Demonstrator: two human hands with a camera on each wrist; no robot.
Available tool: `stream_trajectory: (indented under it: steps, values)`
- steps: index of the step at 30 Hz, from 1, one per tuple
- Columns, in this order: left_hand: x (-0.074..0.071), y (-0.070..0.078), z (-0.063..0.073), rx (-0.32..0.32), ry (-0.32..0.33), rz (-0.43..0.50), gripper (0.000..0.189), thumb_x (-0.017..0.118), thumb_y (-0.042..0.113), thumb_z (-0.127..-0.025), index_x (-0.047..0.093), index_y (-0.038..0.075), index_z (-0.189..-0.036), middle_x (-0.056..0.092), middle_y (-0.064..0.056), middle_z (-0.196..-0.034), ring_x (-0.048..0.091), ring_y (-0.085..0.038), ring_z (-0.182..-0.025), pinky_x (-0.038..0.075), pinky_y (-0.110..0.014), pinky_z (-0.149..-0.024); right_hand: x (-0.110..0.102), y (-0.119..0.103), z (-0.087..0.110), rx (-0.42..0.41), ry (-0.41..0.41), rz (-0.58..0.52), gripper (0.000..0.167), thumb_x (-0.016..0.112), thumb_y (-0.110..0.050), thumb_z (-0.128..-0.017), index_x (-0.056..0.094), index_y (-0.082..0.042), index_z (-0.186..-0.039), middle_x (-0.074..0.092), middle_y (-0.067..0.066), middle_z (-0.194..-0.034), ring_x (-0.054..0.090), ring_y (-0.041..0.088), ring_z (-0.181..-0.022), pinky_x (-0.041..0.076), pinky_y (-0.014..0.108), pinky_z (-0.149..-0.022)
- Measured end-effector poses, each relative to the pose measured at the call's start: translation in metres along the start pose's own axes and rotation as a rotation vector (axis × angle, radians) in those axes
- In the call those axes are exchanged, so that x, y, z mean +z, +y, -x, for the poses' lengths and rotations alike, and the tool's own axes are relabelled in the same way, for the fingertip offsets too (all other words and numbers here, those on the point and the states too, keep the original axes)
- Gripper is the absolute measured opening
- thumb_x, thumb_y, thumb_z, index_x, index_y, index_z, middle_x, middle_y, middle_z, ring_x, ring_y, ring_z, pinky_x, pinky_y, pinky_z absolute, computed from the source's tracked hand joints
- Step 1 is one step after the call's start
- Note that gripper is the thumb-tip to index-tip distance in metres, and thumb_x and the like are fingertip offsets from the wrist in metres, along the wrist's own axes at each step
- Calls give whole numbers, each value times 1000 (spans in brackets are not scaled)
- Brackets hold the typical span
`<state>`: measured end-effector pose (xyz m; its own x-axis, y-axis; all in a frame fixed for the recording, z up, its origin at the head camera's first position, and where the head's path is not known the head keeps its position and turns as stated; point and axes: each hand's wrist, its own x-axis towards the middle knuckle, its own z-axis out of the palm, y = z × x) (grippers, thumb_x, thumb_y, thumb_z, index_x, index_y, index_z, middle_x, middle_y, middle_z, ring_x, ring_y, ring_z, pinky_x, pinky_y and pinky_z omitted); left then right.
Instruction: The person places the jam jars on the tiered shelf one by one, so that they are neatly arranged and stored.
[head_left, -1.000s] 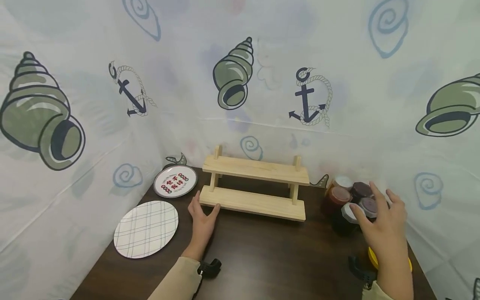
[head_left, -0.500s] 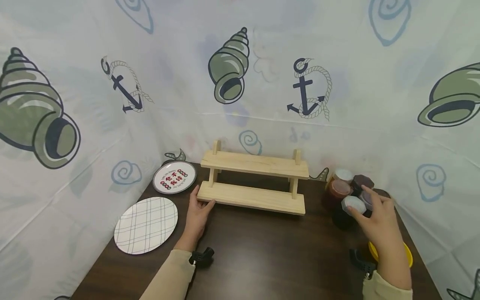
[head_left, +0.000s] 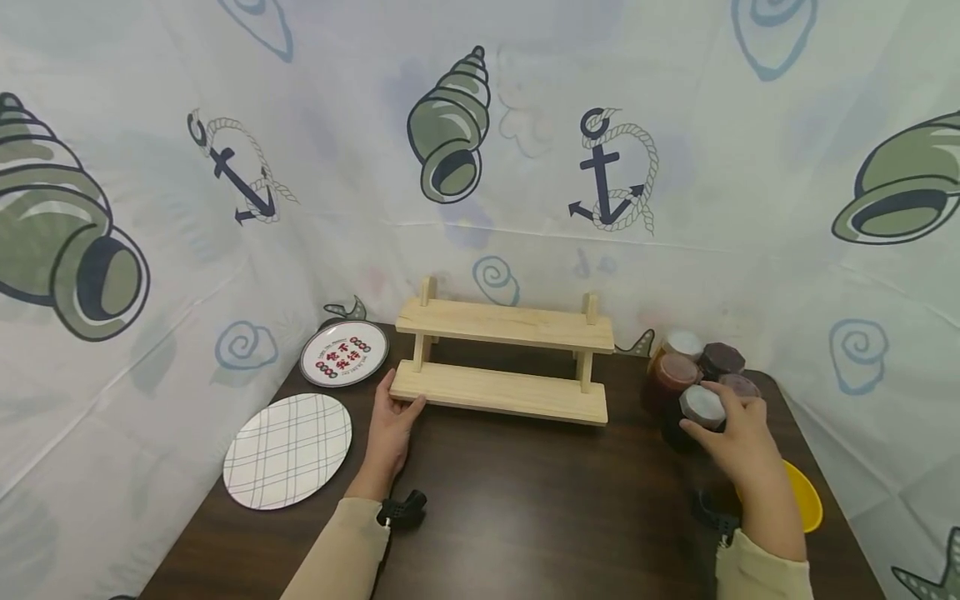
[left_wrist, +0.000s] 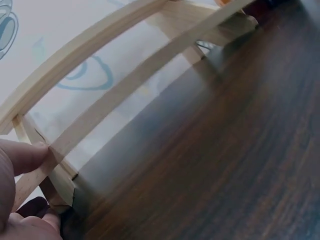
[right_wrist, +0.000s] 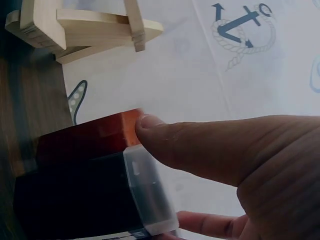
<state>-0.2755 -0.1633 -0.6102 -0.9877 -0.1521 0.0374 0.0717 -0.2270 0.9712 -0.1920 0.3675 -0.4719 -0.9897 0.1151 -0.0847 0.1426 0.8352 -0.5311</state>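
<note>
One left hand [head_left: 387, 437] pinches the lower left corner of a wooden rack [head_left: 498, 391] on the worktop [head_left: 540, 500]; to the right, the right hand [head_left: 744, 443], partly spread, curves around a white-lidded jar [head_left: 702, 407], its hold unclear.

Right hand [right_wrist: 240, 157] with fingers partly hidden behind dark jar [right_wrist: 75, 195], lower left of right wrist view, jar clipped by bottom edge, left hand [left_wrist: 7, 192] clipped by left edge of left wrist view, yellow dish [head_left: 804, 500] partly behind right forearm [head_left: 772, 517], lower right of head view
</note>
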Motion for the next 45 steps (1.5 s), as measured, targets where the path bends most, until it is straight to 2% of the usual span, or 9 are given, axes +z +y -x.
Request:
stream_trajectory:
  steps: [5, 16, 24, 31, 38, 42, 45]
  values:
    - [-1, 0, 1, -8, 7, -39, 92, 67, -5, -105, 9, 8, -175, 16, -16, -183, 22, -31, -169, 23, -48, -136, 3, 4, -1, 30, -2, -12, 85, 71, -46, -106, 29, -5, -168, 15, 49, -153, 42, 67, -124, 41, 85, -106]
    - [0, 1, 1, -24, 27, -46, 90, 66, -2, -106, 11, 9, -176, 16, -14, -183, 22, -28, -169, 25, -46, -136, 11, 7, -7, 35, 31, 4, 84, 75, -42, -103, 34, -8, -168, 22, 47, -146, 47, 62, -115, 45, 83, -103]
    - [1, 2, 2, -26, 25, -53, 88, 65, -2, -107, 10, 10, -176, 15, -13, -183, 22, -27, -169, 24, -47, -136, 21, 8, -12, 1, 50, -26, 78, 80, -34, -99, 41, -9, -162, 18, 50, -155, 42, 68, -126, 43, 86, -105]
    - [1, 0, 0, -25, 18, -56, 89, 65, 1, -107, 10, 12, -176, 15, -12, -183, 20, -25, -169, 23, -45, -137, 23, 4, -15, -6, 32, -4, 81, 80, -35, -100, 36, -10, -162, 31, 49, -149, 47, 63, -124, 44, 84, -105]
    - [1, 2, 1, -17, 21, -63, 88, 65, 0, -107, 12, 13, -176, 16, -14, -183, 21, -29, -169, 23, -48, -136, 26, 7, -22, 48, -38, -17, 96, 81, -36, -98, 19, -14, -167, 29, 49, -156, 45, 69, -134, 37, 86, -109]
    - [2, 3, 1, -20, 18, -66, 87, 65, 0, -107, 12, 12, -176, 16, -14, -183, 22, -28, -169, 23, -47, -136, 32, 11, -25, 30, -34, -26, 98, 82, -30, -98, 13, -12, -166, 36, 48, -156, 45, 67, -137, 37, 84, -112]
    - [2, 3, 1, -21, 20, -65, 87, 65, -1, -107, 13, 12, -176, 17, -14, -183, 22, -28, -169, 23, -47, -136, 36, 14, -26, 22, -5, -30, 98, 83, -27, -96, 15, -12, -165, 39, 47, -157, 47, 66, -138, 38, 83, -113]
